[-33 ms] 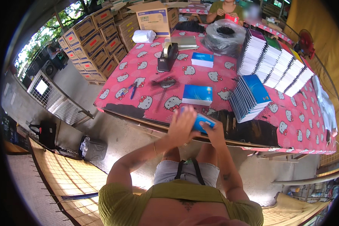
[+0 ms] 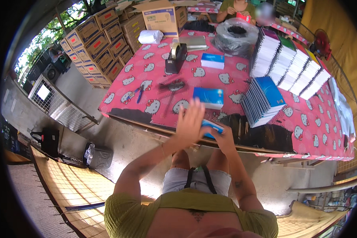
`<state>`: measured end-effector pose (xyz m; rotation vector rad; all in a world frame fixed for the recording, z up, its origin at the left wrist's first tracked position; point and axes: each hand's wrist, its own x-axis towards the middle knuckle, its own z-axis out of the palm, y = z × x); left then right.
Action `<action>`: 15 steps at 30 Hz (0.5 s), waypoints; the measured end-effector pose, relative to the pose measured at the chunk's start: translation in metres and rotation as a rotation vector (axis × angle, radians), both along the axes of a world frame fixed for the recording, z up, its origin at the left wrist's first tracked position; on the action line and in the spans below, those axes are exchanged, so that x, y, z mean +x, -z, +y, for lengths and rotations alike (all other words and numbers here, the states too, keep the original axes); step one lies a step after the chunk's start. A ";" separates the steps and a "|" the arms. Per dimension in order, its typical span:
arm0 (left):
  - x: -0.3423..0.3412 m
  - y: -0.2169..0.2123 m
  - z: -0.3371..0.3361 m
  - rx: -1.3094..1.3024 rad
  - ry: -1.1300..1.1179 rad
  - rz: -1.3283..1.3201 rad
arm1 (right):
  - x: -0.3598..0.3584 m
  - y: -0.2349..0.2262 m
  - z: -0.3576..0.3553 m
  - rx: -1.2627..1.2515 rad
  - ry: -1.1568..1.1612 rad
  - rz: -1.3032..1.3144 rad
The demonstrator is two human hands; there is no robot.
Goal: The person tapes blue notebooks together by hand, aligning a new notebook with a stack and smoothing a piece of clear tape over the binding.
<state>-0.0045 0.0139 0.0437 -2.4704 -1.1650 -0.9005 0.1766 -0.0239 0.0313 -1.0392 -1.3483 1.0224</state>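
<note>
At the table's near edge, my right hand [image 2: 225, 139] is closed on a small blue-covered notebook [image 2: 213, 126], thumb on top. My left hand [image 2: 191, 123] is open, fingers stretched out, at the notebook's left end; whether its palm touches the notebook I cannot tell. Just beyond lies a short stack of blue-covered pages [image 2: 208, 97]. A similar blue stack [image 2: 213, 60] sits farther back. Right of my hands leans a pile of spiral-bound blue notebooks [image 2: 263, 101]. Loose black binding coils [image 2: 173, 85] and blue-handled pliers [image 2: 140, 94] lie to the left.
A black tape dispenser [image 2: 176, 58] stands mid-table. Behind it are a plastic bag of black coil [image 2: 236, 37] and an open carton [image 2: 162, 22]. Tall notebook stacks [image 2: 283, 59] line the right. A person [image 2: 236, 10] works opposite. Stacked cartons [image 2: 97, 43] stand left of the table.
My left hand's fingers have straightened and lifted away from the notebook. The notebook and my right hand have shifted slightly, and less of the blue cover shows.
</note>
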 end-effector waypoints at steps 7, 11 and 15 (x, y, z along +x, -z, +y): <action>0.003 0.040 -0.027 -0.011 0.140 -0.084 | 0.011 0.004 0.013 -0.019 -0.019 0.120; -0.008 -0.010 0.019 -0.132 0.171 -0.033 | 0.012 0.028 0.026 -0.011 -0.055 -0.042; -0.011 -0.008 0.021 -0.212 0.185 0.116 | 0.013 0.037 0.027 -0.098 -0.152 -0.051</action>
